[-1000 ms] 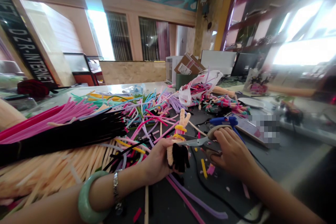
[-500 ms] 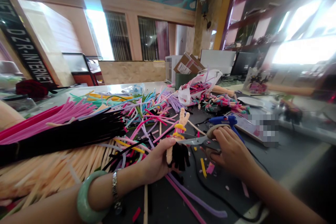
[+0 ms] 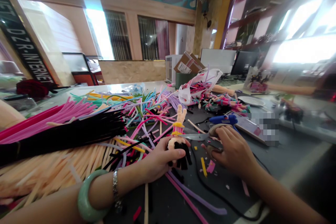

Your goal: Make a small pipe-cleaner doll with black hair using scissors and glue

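Observation:
My left hand (image 3: 161,155) is closed around the head end of a small pipe-cleaner doll (image 3: 178,130), its thumb pressed across the pale head. The doll is upside down: two pale legs point up, yellow bands and pink sit in the middle, and black strands (image 3: 184,159) hang below. My right hand (image 3: 233,148) has its fingers in the grey handles of a pair of scissors (image 3: 195,136). The scissors' blades point left and reach the doll near its lower yellow band; whether they touch it I cannot tell.
Bundles of black (image 3: 65,133) and pink pipe cleaners (image 3: 60,115) lie left, with peach ones (image 3: 52,168) nearer. A blue glue gun (image 3: 223,119) and a phone-like slab (image 3: 252,129) lie beyond my right hand. A black cable (image 3: 210,189) crosses the dark tabletop among scraps.
My left thumb has shifted down across the doll's head, and the rounded head now shows. The doll has tilted slightly. The scissors' blades sit a little higher.

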### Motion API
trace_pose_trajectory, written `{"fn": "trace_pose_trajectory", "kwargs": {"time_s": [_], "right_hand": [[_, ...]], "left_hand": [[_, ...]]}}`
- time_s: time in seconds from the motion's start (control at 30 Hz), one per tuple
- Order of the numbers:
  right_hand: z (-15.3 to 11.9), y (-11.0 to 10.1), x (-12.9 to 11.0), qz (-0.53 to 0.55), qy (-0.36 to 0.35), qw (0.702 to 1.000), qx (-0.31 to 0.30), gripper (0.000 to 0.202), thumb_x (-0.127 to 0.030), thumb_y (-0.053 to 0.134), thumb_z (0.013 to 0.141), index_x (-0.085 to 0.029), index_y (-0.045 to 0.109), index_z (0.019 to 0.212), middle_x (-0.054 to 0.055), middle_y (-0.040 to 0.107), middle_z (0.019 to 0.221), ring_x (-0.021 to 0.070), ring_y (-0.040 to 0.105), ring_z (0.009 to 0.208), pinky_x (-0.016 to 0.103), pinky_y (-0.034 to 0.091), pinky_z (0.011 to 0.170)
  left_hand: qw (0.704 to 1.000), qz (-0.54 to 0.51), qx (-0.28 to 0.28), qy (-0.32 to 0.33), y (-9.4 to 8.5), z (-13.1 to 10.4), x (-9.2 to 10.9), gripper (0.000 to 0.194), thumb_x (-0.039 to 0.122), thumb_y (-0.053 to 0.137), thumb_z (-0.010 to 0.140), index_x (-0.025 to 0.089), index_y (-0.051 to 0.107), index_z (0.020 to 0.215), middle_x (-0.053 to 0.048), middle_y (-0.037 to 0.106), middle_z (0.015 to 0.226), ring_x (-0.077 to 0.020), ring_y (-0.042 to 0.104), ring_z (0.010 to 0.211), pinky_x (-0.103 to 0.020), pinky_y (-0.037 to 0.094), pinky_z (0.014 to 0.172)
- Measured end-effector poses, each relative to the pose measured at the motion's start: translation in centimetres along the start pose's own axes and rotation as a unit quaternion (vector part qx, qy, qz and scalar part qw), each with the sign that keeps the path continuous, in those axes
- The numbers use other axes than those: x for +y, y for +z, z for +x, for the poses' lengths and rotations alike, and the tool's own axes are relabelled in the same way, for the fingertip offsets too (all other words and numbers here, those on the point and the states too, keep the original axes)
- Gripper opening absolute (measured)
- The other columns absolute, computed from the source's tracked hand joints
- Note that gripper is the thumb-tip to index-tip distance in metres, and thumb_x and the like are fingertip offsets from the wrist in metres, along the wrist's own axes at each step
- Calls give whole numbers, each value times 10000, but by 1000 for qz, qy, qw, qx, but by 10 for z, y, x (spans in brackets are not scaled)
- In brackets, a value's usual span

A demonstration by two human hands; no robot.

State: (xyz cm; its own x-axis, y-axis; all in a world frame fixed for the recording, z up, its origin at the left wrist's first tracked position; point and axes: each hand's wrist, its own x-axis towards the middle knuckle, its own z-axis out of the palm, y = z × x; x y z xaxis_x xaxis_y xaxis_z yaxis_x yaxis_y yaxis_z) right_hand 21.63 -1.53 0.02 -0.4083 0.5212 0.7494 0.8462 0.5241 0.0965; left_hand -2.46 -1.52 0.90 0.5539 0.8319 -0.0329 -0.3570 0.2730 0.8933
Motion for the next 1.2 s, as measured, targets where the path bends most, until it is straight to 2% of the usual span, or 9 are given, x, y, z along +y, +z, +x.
{"fn": "trace_pose_trajectory", "kwargs": {"time_s": [0.23, 0.43, 0.67, 0.8, 0.97, 1.07, 1.2], "right_hand": [[-1, 1, 1, -7, -4, 1000, 22, 186, -189, 600, 709, -202, 488, 857, 62, 578, 791, 244, 556, 771, 363, 467, 729], [-1, -1, -1, -6, -27, 999, 22, 162, -186, 613, 721, -194, 516, 852, 57, 596, 777, 234, 565, 761, 348, 472, 719], [0, -3, -1, -5, -49, 999, 22, 116, -193, 592, 746, -199, 530, 845, 45, 624, 754, 220, 581, 729, 330, 470, 680], [0, -4, 0, -8, -60, 998, 29, 100, -177, 578, 755, -194, 540, 846, 43, 634, 743, 216, 592, 717, 320, 468, 671], [0, -4, -2, -14, -70, 997, 41, 72, -170, 553, 763, -182, 548, 833, 48, 633, 727, 212, 582, 684, 317, 460, 651], [1, -4, -4, -16, -73, 996, 42, 75, -159, 554, 745, -173, 549, 818, 49, 620, 718, 210, 569, 681, 314, 460, 663], [3, -6, -6, -20, -69, 997, 29, 74, -177, 582, 737, -173, 548, 804, 44, 612, 731, 209, 564, 704, 307, 458, 683]], "left_hand": [[1000, -3, 7, 1, 2, -1, 1, 360, 227, 818, 594, 137, 664, 907, -10, 623, 737, -116, 607, 601, -203, 499, 512], [999, -6, 48, -12, 2, -1, 2, 383, 161, 781, 530, 130, 657, 892, -6, 637, 720, -128, 601, 608, -223, 489, 516], [996, 2, 87, -17, -1, -2, -4, 477, 104, 786, 455, 159, 619, 899, -5, 681, 791, -173, 639, 741, -285, 489, 691], [996, 44, 79, 5, -7, 0, -9, 464, 141, 810, 490, 171, 637, 920, 7, 665, 797, -169, 614, 764, -289, 458, 723], [988, 129, 77, 41, -14, 1, -9, 500, 214, 811, 540, 168, 644, 1009, -19, 677, 930, -190, 588, 862, -301, 439, 796], [976, 195, 83, 53, -14, 0, -5, 539, 250, 789, 567, 145, 620, 1067, -43, 665, 979, -227, 576, 932, -326, 434, 841], [958, 264, 78, 75, -9, -1, 2, 479, 269, 734, 598, 133, 615, 1042, -43, 643, 956, -230, 559, 924, -327, 439, 832]]}}
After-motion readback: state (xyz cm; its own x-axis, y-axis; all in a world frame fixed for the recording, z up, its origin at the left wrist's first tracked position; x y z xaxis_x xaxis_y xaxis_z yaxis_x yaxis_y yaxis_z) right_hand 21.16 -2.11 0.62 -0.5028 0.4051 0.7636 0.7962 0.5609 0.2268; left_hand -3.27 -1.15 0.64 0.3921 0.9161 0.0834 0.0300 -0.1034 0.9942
